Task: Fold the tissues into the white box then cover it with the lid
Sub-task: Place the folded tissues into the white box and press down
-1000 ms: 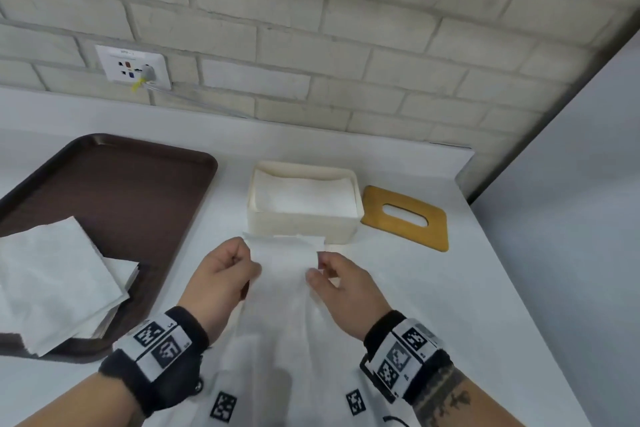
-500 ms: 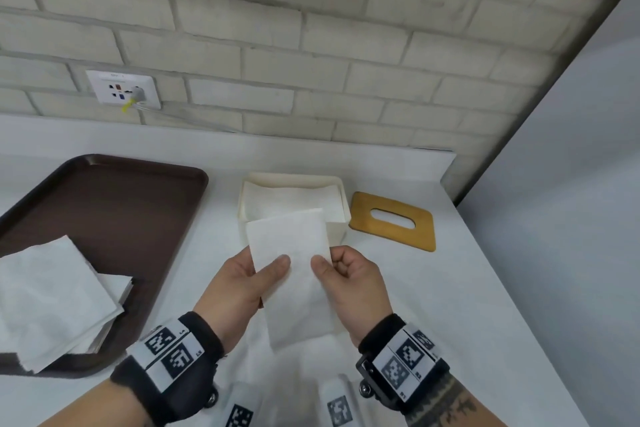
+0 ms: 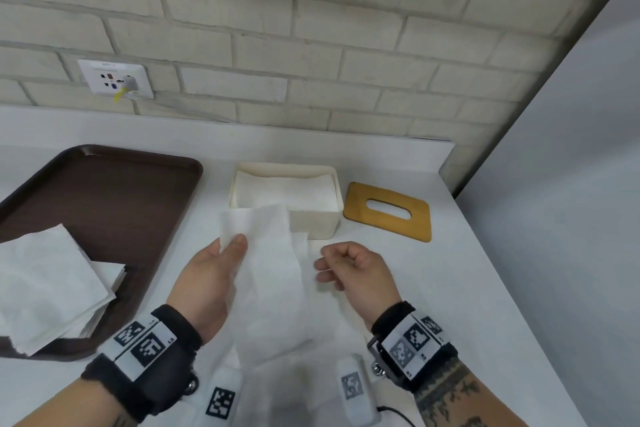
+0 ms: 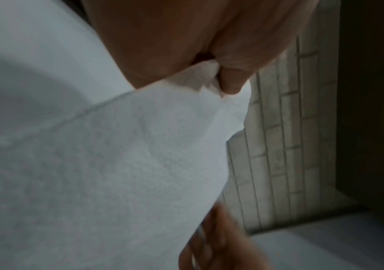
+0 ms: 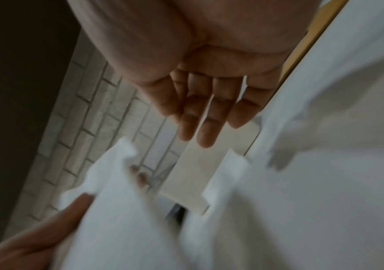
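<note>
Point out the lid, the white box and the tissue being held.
lid (image 3: 388, 211): head view, on the wooden rim left of its slot.
white box (image 3: 313, 225): head view, on its front wall.
tissue (image 3: 270, 274): head view, on the middle of the sheet, which the left hand (image 3: 207, 282) pinches.

Looks like a break-room or canteen sort of corner: a plain white surface (image 3: 467, 288) pushed up against a pale painted brick wall (image 3: 311, 45) with a wall socket (image 3: 116, 79), and a brown cafeteria tray (image 3: 104, 198) at its left edge.
</note>
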`<state>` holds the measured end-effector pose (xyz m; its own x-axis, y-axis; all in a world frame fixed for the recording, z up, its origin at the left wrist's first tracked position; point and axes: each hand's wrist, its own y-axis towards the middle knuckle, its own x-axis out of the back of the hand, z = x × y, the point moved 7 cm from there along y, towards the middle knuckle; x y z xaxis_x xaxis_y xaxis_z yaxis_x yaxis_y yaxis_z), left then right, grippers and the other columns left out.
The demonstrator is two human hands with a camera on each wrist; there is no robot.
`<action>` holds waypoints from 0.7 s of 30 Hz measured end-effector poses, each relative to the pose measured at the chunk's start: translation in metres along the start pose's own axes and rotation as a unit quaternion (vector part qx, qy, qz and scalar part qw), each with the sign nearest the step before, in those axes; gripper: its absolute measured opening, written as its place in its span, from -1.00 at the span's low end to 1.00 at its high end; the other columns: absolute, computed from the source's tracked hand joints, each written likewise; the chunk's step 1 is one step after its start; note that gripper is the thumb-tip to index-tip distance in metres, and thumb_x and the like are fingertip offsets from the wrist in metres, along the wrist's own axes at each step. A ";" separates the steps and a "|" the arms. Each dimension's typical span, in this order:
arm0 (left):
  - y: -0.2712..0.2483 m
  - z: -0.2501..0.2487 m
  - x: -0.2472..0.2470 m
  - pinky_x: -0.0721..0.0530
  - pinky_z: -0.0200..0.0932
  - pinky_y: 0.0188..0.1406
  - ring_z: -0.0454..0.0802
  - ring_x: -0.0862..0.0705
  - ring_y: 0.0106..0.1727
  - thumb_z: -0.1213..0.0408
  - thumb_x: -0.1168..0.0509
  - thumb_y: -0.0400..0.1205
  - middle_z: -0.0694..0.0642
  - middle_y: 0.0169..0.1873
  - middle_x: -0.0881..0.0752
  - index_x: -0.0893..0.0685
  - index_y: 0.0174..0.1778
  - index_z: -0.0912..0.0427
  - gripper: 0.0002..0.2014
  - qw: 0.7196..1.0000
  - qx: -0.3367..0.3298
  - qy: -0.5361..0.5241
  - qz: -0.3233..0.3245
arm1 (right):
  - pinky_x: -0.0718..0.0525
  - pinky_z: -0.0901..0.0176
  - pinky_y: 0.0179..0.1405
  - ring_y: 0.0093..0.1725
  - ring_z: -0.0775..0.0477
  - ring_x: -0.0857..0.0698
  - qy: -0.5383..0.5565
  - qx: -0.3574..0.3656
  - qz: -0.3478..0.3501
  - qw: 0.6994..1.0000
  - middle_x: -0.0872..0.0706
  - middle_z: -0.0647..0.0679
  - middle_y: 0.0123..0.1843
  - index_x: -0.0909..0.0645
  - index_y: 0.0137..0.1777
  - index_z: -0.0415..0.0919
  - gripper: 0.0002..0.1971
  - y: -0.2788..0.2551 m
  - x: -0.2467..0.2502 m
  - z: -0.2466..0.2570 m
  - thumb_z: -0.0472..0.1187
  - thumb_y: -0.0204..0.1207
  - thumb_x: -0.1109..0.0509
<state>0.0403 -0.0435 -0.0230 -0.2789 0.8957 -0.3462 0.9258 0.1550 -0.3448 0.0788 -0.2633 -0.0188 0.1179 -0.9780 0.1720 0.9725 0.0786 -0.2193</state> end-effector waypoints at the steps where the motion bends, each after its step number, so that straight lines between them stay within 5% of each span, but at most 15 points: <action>1: 0.002 -0.003 0.010 -0.76 0.20 0.19 0.27 -0.84 0.11 0.22 -0.21 0.82 0.34 0.16 -0.84 -0.69 0.34 0.31 -0.70 1.000 -0.003 -0.006 -0.017 | -0.61 0.31 -0.21 -0.20 0.07 -0.82 -0.019 -0.011 -0.017 1.000 -0.87 0.00 -0.14 -0.73 -0.01 -0.12 -0.93 0.005 0.010 -0.005 -0.20 0.64 -0.40; 5: 0.005 -0.013 0.041 -0.73 0.18 0.13 0.29 -0.82 0.15 0.22 -0.18 0.83 0.32 0.18 -0.83 -0.68 0.38 0.31 -0.68 0.999 -0.012 -0.009 -0.051 | -0.67 0.26 0.06 -0.01 0.10 -0.77 -0.222 -0.024 -0.015 0.975 -0.82 0.11 -0.03 -0.72 0.00 0.05 -0.91 0.023 0.030 -0.028 -0.17 0.60 -0.42; 7: 0.004 -0.014 0.051 -0.71 0.22 0.21 0.29 -0.82 0.19 0.21 -0.18 0.83 0.29 0.18 -0.84 -0.68 0.38 0.28 -0.69 0.998 -0.017 -0.006 -0.062 | -0.62 0.23 0.30 0.17 0.08 -0.71 -0.312 -0.019 0.027 0.949 -0.78 0.10 0.16 -0.72 0.17 0.04 -0.82 0.033 0.021 -0.035 -0.13 0.61 -0.41; 10: 0.003 -0.009 0.060 -0.67 0.33 0.33 0.31 -0.81 0.22 0.18 -0.20 0.83 0.27 0.18 -0.85 -0.69 0.37 0.26 -0.69 0.998 -0.013 0.006 -0.068 | -0.43 0.07 0.54 0.51 -0.04 -0.47 -0.453 -0.016 0.088 0.887 -0.55 0.02 0.52 -0.51 0.54 0.02 -0.55 0.050 0.002 -0.040 -0.02 0.65 -0.36; 13: 0.000 -0.006 0.059 -0.72 0.24 0.21 0.27 -0.84 0.15 0.20 -0.18 0.83 0.24 0.13 -0.87 -0.70 0.34 0.23 -0.71 0.998 -0.006 0.011 -0.064 | -0.38 -0.09 0.58 0.60 -0.12 -0.30 -0.541 -0.015 0.133 0.830 -0.37 0.00 0.62 -0.32 0.66 0.08 -0.42 0.065 -0.012 -0.043 0.01 0.65 -0.34; 17: -0.001 -0.001 0.058 -0.71 0.22 0.24 0.29 -0.83 0.20 0.21 -0.18 0.84 0.26 0.16 -0.86 -0.71 0.34 0.22 -0.71 0.998 0.003 0.009 -0.058 | -0.59 0.00 0.39 0.29 -0.05 -0.56 -0.540 -0.035 0.111 0.833 -0.58 -0.05 0.31 -0.61 0.28 0.16 -0.65 0.079 -0.011 -0.046 0.00 0.50 -0.51; 21: 0.000 0.002 0.060 -0.71 0.24 0.24 0.32 -0.82 0.20 0.19 -0.18 0.83 0.29 0.18 -0.84 -0.70 0.36 0.23 -0.69 0.998 0.008 0.007 -0.054 | -0.66 0.07 0.21 0.12 -0.03 -0.62 -0.517 -0.048 0.088 0.850 -0.66 -0.01 0.12 -0.55 -0.13 0.11 -0.82 0.076 -0.006 -0.041 -0.02 0.45 -0.54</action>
<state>0.0232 0.0094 -0.0454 -0.3733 0.8799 -0.2938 0.8863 0.2448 -0.3932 0.1433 -0.2590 -0.0756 0.4216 -0.2555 0.8701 0.9066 0.1402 -0.3981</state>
